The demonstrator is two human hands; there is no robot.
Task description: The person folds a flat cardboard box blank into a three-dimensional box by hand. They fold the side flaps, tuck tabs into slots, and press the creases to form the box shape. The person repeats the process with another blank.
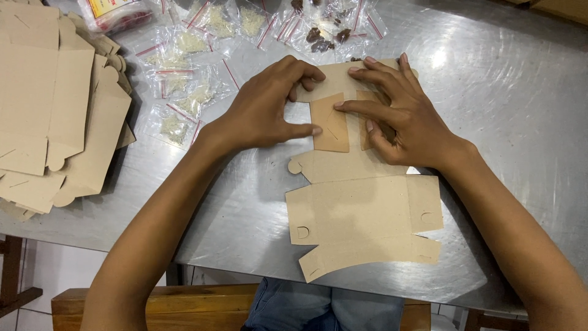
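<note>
The flat cardboard box blank [358, 208] is lying on the steel desk [502, 122], its long axis running away from the person. The left hand [263, 107] and right hand [404, 116] are pressing spread fingers on its far flaps, seemingly creasing a fold; neither is gripping. Left of the blank, a stack of blanks [55, 104] is waiting.

Both forearms are reaching in from the near edge of the surface and angling toward each other. The left hand [264, 109] is lying palm down, its fingers curling and its thumb stretching out to the right. The right hand [401, 116] is lying flat close beside it, fingers spreading and pointing left, the index finger pressing down.
</note>
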